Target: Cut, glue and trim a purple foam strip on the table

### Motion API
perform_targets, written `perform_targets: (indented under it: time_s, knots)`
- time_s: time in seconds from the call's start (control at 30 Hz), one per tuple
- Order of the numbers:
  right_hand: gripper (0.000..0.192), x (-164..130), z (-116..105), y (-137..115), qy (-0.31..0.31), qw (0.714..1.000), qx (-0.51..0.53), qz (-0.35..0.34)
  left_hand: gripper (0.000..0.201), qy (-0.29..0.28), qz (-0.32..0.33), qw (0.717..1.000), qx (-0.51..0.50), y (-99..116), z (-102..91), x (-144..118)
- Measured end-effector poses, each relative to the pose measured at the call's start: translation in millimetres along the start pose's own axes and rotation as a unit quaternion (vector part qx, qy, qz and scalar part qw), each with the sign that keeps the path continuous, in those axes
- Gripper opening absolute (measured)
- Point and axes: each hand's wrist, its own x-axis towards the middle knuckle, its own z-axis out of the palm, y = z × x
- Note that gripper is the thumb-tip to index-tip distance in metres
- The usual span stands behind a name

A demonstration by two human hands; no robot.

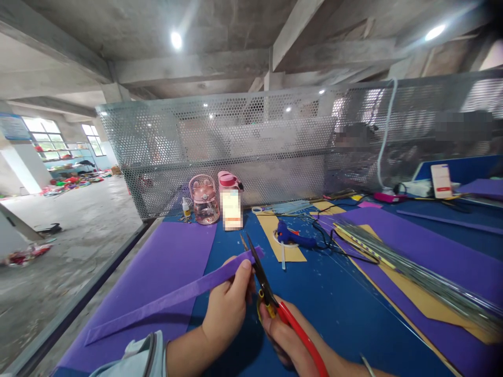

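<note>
Between the thumb and fingers of my left hand (230,303) is a long purple paper strip (176,290), pinched near its far end. The strip's other end trails down to the left over a large purple sheet (157,262). My right hand (288,332) is wrapped round red-handled scissors (264,277). Their dark blades stand apart, with the strip's short end between them. A blue glue gun (296,236) lies past my hands on the blue table, near a yellow-tan paper piece (275,243).
A pink bottle (204,201) and a lit phone (231,209) stand at the back by a perforated metal screen (236,136). On the right, a bundle of thin clear-green stems (424,277) lies over purple and tan sheets. A black cord runs from the glue gun.
</note>
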Motion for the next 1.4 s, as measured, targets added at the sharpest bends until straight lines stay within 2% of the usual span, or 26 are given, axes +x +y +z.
perform_targets:
  time_s: [0.13, 0.2, 0.37, 0.43, 0.57, 0.73, 0.9, 0.97, 1.07, 1.2, 1.4]
  knots:
    - [0.021, -2.9, 0.7, -1.6, -0.013, 0.999, 0.005, 0.030, 0.047, -0.007, -0.059, 0.998, -0.031, 1.7, 1.0, -2.5]
    - [0.020, -5.6, -1.3, -5.8, -0.016, 1.000, -0.005, 0.027, 0.046, -0.003, -0.053, 0.998, -0.033, 4.4, 1.2, -3.4]
    - [0.016, -11.6, -8.0, -20.0, -0.020, 0.990, -0.098, -0.102, 0.044, -0.005, -0.027, 1.000, 0.000, 7.2, -0.1, -3.6]
    - [0.013, -10.4, -8.9, -19.5, -0.015, 0.989, -0.104, -0.100, 0.044, -0.003, -0.017, 1.000, 0.010, 6.2, -0.9, -3.5]
    - [0.003, -2.2, -8.3, -4.4, -0.040, 0.996, -0.028, -0.069, 0.044, 0.005, -0.006, 0.999, 0.033, 4.5, -2.2, -3.1]
    - [0.010, 0.8, -13.2, 7.9, -0.080, 0.991, 0.020, -0.102, 0.044, 0.007, -0.024, 0.999, 0.035, 5.1, -2.4, -2.1]
    - [0.049, -8.9, -19.8, 2.7, -0.154, 0.976, 0.046, -0.144, 0.044, 0.011, -0.038, 0.999, 0.028, 8.3, -1.2, -2.5]
    - [0.059, -9.9, -19.5, 3.4, -0.175, 0.972, 0.055, -0.147, 0.042, 0.005, -0.043, 0.999, 0.020, 8.1, -0.6, -3.0]
    - [0.068, -6.7, -16.8, 8.7, -0.166, 0.974, 0.059, -0.141, 0.040, -0.007, -0.041, 0.999, 0.002, 5.2, 0.3, -4.0]
    - [0.077, -1.4, -12.9, 12.3, -0.131, 0.982, 0.068, -0.119, 0.041, 0.010, -0.045, 0.999, -0.005, 1.1, 1.2, -5.2]
    - [0.079, -3.2, -12.0, 4.6, -0.158, 0.976, 0.071, -0.134, 0.046, 0.028, -0.055, 0.998, -0.003, 0.9, 1.4, -6.2]
